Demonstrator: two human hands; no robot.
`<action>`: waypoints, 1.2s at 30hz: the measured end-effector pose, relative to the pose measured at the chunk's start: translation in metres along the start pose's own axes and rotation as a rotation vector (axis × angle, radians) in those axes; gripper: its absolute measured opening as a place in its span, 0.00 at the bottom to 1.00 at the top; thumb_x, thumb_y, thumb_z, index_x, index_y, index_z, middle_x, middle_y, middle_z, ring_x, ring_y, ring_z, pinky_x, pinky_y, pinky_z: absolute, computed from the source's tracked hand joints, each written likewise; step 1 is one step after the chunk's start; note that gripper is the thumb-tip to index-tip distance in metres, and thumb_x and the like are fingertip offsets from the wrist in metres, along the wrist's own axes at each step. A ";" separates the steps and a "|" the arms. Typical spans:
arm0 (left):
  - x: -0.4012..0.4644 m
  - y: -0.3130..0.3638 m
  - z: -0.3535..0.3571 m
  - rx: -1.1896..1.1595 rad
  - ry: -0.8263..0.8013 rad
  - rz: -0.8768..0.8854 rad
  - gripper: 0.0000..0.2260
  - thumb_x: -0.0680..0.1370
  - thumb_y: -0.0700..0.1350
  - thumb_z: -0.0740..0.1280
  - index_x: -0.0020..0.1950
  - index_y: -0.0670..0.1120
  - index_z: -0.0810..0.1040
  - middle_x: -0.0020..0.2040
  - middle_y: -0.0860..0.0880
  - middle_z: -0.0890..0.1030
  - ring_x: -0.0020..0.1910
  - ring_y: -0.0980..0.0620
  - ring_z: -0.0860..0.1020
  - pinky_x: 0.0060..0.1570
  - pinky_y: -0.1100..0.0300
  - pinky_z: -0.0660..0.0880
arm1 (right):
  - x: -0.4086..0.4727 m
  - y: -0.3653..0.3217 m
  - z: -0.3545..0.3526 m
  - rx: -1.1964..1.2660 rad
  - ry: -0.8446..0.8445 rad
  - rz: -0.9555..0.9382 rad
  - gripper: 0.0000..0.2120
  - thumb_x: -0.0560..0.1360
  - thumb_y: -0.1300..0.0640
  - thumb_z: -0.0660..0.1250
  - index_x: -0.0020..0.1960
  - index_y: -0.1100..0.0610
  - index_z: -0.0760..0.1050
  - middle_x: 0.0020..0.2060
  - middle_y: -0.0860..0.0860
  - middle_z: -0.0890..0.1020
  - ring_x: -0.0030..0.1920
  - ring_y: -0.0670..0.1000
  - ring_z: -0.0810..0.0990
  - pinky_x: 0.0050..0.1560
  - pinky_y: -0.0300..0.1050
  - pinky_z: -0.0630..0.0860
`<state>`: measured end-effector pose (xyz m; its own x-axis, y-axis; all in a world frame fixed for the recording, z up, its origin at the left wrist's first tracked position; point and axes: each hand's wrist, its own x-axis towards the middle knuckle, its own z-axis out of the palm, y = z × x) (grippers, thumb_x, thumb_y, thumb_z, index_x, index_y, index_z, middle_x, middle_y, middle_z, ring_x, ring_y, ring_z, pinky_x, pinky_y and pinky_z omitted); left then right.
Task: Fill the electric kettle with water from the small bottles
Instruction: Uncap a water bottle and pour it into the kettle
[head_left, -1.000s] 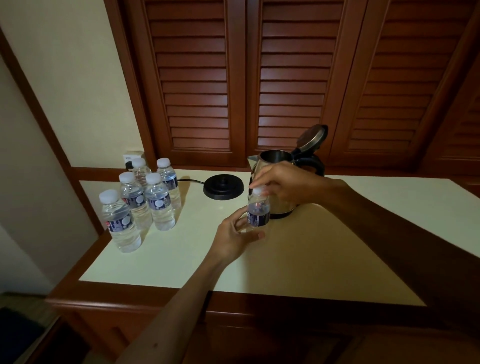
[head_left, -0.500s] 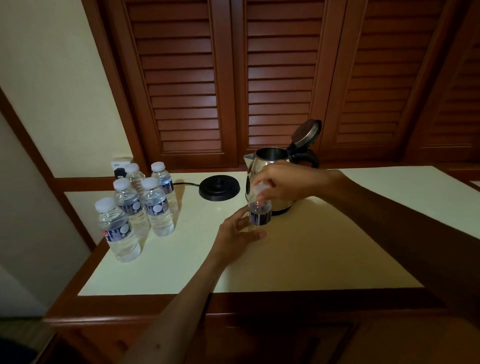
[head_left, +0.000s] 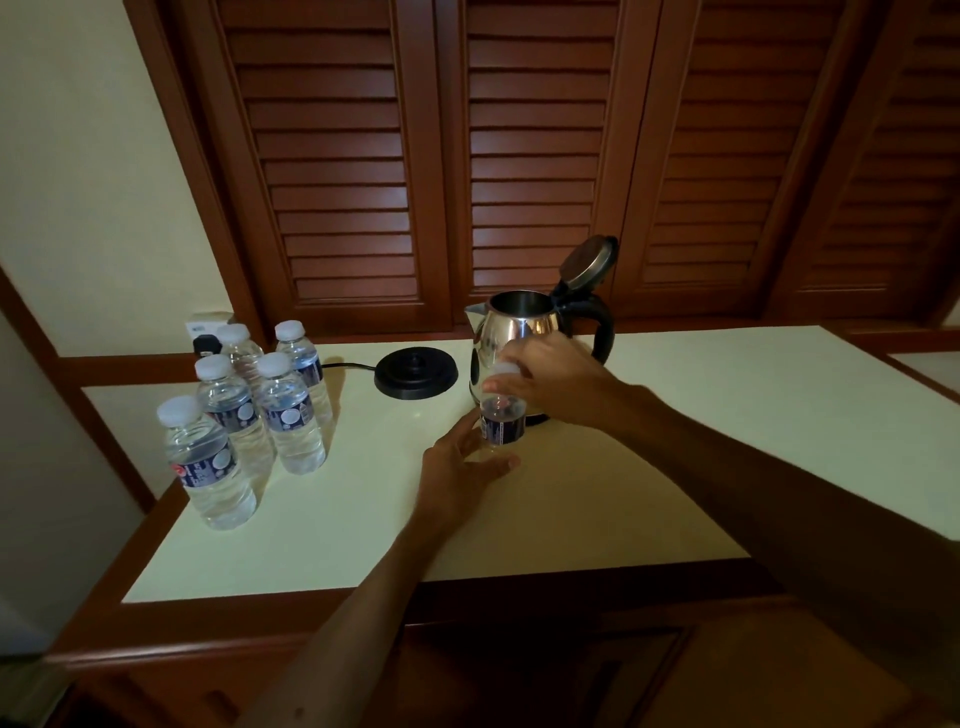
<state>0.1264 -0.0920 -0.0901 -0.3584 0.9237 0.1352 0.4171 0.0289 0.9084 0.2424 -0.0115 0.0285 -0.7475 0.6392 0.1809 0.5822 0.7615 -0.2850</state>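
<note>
Clear plastic bottle (head_left: 497, 423) upright mid-tabletop, touching the front of the open kettle (head_left: 519, 332), left hand (head_left: 460, 465) wrapped round its base, right hand (head_left: 553, 376) pinching the cap (head_left: 503, 370) from above; kettle mouth directly behind and above

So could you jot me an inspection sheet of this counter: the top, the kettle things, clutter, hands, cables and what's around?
Surface: pale counter top with a wooden edge.
Job's things: kettle off its base, lid open; held bottle upright in front of the kettle; five capped full bottles grouped at left.
Clutter: nothing seen.
Hands: left hand holds the bottle's lower part; right hand grips its cap.
Cables: black cord runs from the base towards a wall plug.
Surroundings: louvred wooden doors behind, cream wall at left.
</note>
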 end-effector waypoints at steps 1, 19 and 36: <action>0.000 0.000 0.001 -0.010 0.001 0.007 0.31 0.75 0.47 0.74 0.76 0.52 0.65 0.71 0.48 0.75 0.69 0.47 0.74 0.61 0.60 0.69 | -0.003 0.006 0.006 0.117 0.054 0.005 0.15 0.77 0.47 0.64 0.56 0.58 0.76 0.46 0.50 0.77 0.49 0.48 0.74 0.48 0.41 0.68; 0.027 0.025 0.101 0.542 -0.062 0.163 0.11 0.79 0.47 0.61 0.55 0.50 0.83 0.57 0.51 0.83 0.56 0.47 0.80 0.57 0.55 0.74 | -0.083 0.166 0.015 0.485 0.425 0.394 0.24 0.71 0.52 0.74 0.63 0.55 0.71 0.49 0.46 0.77 0.46 0.46 0.75 0.46 0.34 0.69; 0.194 0.151 0.382 0.525 -0.187 0.270 0.15 0.74 0.55 0.69 0.60 0.56 0.79 0.60 0.52 0.82 0.59 0.48 0.79 0.60 0.53 0.76 | -0.147 0.489 -0.064 0.476 0.538 0.542 0.30 0.68 0.51 0.76 0.65 0.55 0.68 0.57 0.50 0.80 0.51 0.48 0.78 0.51 0.39 0.75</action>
<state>0.4384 0.2377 -0.0776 -0.0501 0.9746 0.2181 0.8451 -0.0750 0.5293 0.6578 0.2741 -0.0769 -0.0884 0.9528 0.2905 0.5278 0.2921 -0.7975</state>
